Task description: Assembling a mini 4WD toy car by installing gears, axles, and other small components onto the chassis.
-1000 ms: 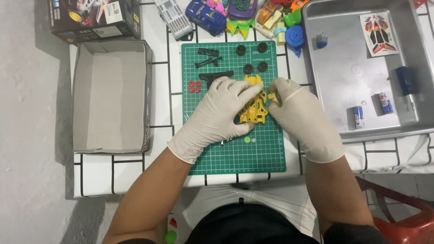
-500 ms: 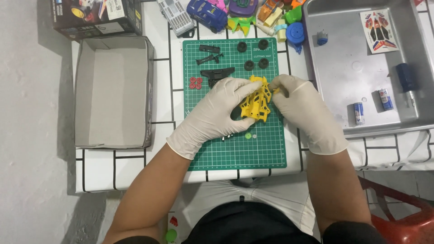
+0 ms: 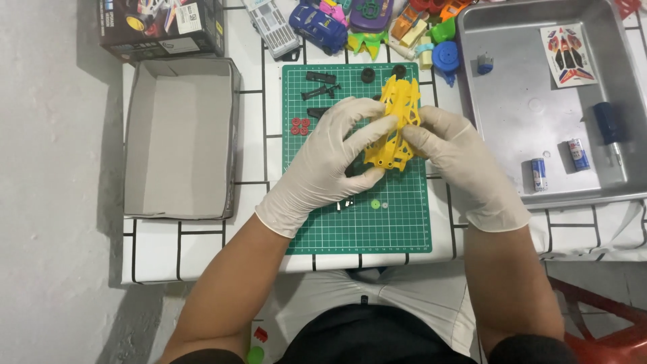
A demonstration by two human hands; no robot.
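Note:
A yellow plastic toy-car chassis (image 3: 397,118) is held up over the green cutting mat (image 3: 357,222), lengthwise away from me. My left hand (image 3: 323,162), in a white glove, grips its near left side with fingers and thumb. My right hand (image 3: 465,158), also gloved, holds its right side. On the mat lie black parts (image 3: 320,84), two black wheels (image 3: 383,72), small red pieces (image 3: 300,125) and a small green gear (image 3: 375,203).
An open grey cardboard box (image 3: 182,138) sits left of the mat, a printed box (image 3: 162,23) behind it. Colourful toy parts (image 3: 377,23) lie at the back. A metal tray (image 3: 539,121) on the right holds two batteries (image 3: 556,165), a sticker sheet (image 3: 569,47) and a dark tool (image 3: 610,125).
Both hands have lifted the yellow chassis off the mat and turned it, so it now points away from me and covers some of the black wheels.

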